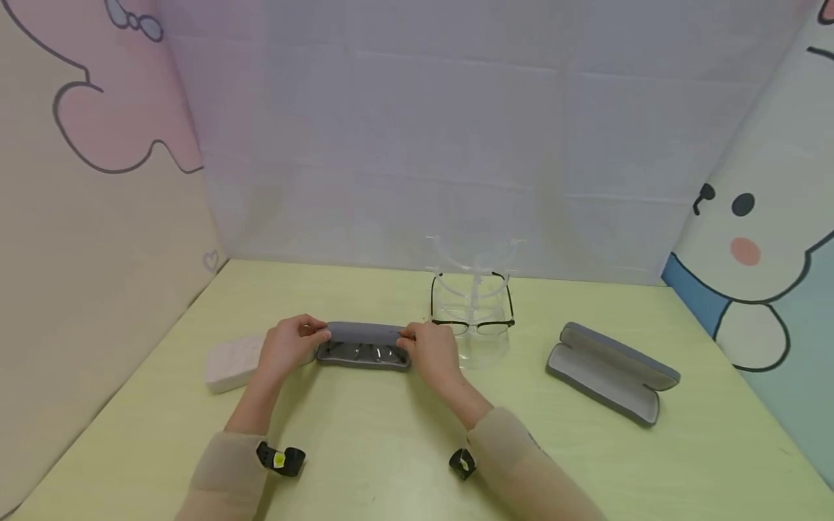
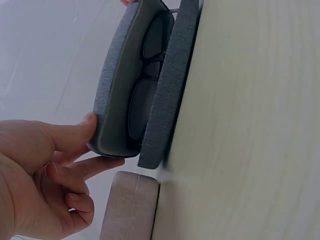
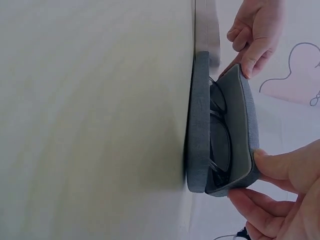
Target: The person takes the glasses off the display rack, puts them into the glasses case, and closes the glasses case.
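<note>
A grey glasses case (image 1: 365,333) rests on the table with its lid partway down. Inside lie dark-framed glasses (image 2: 146,76), their lenses visible between lid and base. At the lid's left end, my left hand (image 1: 287,349) pinches the edge, thumb on the outside and fingertips at the corner. My right hand (image 1: 435,354) grips the lid's other end in the same manner, and the right wrist view shows its thumb on the lid's outer face. The lid (image 3: 253,120) stands tilted over the base (image 3: 200,125).
Left of the case, partly behind my left arm, is a closed whitish case (image 1: 233,365). A clear display stand (image 1: 476,289) stands at the back, with black-rimmed glasses (image 1: 511,323) on it. To the right, a second grey case (image 1: 599,387) lies open. Cartoon-printed walls (image 1: 749,217) enclose the table.
</note>
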`<state>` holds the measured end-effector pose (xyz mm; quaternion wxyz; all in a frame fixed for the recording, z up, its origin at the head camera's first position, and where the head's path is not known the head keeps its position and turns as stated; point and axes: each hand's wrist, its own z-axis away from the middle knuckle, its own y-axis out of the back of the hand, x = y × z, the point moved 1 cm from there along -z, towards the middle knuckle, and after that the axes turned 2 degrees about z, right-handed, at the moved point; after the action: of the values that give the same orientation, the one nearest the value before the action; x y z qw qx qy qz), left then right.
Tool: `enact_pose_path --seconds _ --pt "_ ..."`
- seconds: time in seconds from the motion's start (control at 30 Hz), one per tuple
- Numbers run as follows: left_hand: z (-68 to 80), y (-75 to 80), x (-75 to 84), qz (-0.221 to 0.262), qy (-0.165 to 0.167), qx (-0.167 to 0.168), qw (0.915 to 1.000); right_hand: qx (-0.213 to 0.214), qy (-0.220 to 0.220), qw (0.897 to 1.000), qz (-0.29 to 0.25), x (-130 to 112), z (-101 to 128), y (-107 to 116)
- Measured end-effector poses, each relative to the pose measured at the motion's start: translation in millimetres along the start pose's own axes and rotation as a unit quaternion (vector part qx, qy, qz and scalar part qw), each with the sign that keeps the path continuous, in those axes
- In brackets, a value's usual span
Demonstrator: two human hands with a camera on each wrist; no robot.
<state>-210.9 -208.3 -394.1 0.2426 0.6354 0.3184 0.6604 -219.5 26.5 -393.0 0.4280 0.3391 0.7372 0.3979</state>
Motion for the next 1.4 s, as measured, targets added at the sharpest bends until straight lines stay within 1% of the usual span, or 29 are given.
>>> enact_pose_path --seconds 0.1,0.17,0.27,0.4,0.53,0.73,0.93,1.0,1.07,1.17,1.27,1.4 --pt "3.2 -5.7 -2.1 -0.029 -0.006 0.001 0.9996 -0.022 -0.016 1.0 -0.014 2 4 -4" --pt "4.7 -7.9 -1.0 -0.05 -0.017 0.005 0.9986 -0.024 -0.022 0.999 -0.017 2 5 -5" --pt "5.2 -7.9 2.2 -0.065 -0.021 0.013 0.9976 -0.024 -0.023 0.999 -0.025 3 4 -6" --pt "5.2 -6.2 2.9 -0.065 -0.011 0.016 0.9977 -0.027 -0.025 0.999 -0.038 3 1 -8" --pt "4.8 -6.3 1.8 -0.059 -0.001 0.02 0.9981 -0.031 -0.034 0.997 -0.065 2 -2 -13" --pt "5.5 -7.8 4.1 -0.052 0.007 0.024 0.9983 -0.042 -0.062 0.991 -0.107 2 -4 -15" --pt "3.9 -8.0 6.2 -0.049 0.017 0.032 0.9981 -0.068 -0.074 0.982 -0.163 5 -4 -12" --pt "3.9 -8.2 6.9 -0.045 0.02 0.027 0.9984 -0.083 -0.084 0.976 -0.18 7 -2 -11" --pt "4.1 -8.6 8.1 -0.041 0.019 0.023 0.9987 -0.093 -0.091 0.974 -0.187 9 0 -9" --pt "4.6 -9.7 12.0 -0.031 0.008 0.014 0.9994 -0.093 -0.089 0.975 -0.18 11 3 -5" --pt "4.6 -12.2 17.9 -0.017 -0.008 0.003 0.9998 -0.078 -0.062 0.983 -0.154 11 6 1" --pt "2.9 -19.8 28.1 0.005 -0.019 -0.01 0.9998 -0.054 -0.032 0.989 -0.135 13 14 9"
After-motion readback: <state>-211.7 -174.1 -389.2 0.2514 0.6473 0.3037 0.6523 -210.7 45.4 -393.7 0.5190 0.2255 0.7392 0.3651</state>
